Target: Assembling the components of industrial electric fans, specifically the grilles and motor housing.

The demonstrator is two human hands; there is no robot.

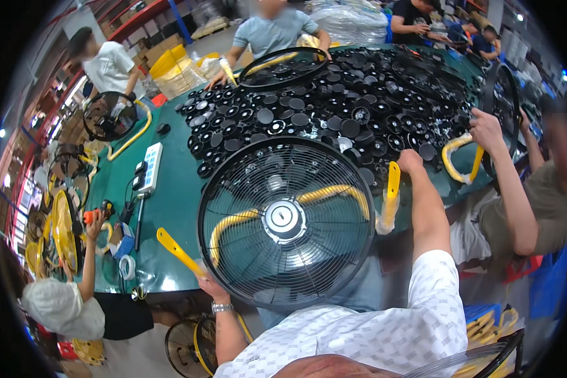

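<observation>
Left hand [211, 286] gripping the rim of a big black fan grill [286, 220]. Right hand [409, 160] clenched on its far edge. Grill tilted over green tabletop [176, 189], yellow handles [392, 189] sticking out. Black round caps [334, 107] piled behind.

The fan guard [288, 222] is black wire metal with a slight sheen, its hub cap [283, 218] shiny and silvery. The yellow stand tube [309, 200] behind it looks like smooth, glossy painted metal. The counter [170, 208] has a matt green surface. The round black caps [334, 107] heaped on it look like glossy plastic.
</observation>
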